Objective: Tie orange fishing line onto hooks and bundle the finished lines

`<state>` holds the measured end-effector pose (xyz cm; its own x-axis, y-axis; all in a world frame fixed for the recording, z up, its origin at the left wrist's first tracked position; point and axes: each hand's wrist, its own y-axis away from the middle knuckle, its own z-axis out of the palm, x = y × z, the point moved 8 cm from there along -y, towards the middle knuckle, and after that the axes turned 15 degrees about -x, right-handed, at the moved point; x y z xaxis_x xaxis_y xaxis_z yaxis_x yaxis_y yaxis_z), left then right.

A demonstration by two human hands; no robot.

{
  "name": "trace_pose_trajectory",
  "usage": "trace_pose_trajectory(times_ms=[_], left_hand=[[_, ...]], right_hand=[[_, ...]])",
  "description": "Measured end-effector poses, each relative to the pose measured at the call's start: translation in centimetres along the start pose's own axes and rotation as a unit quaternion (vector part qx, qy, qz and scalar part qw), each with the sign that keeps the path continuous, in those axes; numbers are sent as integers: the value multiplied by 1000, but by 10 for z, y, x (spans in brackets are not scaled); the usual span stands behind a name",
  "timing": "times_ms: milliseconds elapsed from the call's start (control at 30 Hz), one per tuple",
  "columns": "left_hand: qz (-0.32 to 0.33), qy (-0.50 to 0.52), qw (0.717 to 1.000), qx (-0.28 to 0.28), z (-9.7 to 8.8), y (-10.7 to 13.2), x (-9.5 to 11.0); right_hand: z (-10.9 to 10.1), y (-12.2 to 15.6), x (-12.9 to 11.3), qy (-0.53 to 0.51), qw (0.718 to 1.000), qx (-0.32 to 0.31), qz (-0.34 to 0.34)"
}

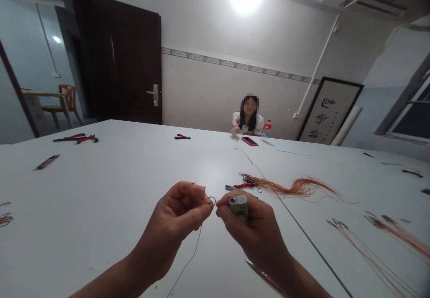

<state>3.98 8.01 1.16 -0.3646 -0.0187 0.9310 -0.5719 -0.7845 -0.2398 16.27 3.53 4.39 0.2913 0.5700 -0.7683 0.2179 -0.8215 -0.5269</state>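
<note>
My left hand pinches a small wire loop with a tuft of orange thread at its base, and a thin line hangs from there to the table. My right hand is shut on a green and silver lighter, its fingertips almost touching the loop. Just beyond it lie red-handled pliers and a long bundle of orange fibres. More orange strands spread across the table at the right.
The white table holds more red-handled pliers and a red-cased phone. A seated person at the far end rests a hand on it, beside a drink bottle. A pink tool lies under my right wrist.
</note>
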Motion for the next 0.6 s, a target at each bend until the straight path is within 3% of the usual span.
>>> trace_pose_trajectory(times_ms=[267,600], left_hand=[[-6,-3,1000,-2,-1,2,0],[-10,1,1000,-15,1,0,-2]], right_hand=[[-4,1,-4,8,1000,18,-12],[1,-1,-14,15,997,12,-80]])
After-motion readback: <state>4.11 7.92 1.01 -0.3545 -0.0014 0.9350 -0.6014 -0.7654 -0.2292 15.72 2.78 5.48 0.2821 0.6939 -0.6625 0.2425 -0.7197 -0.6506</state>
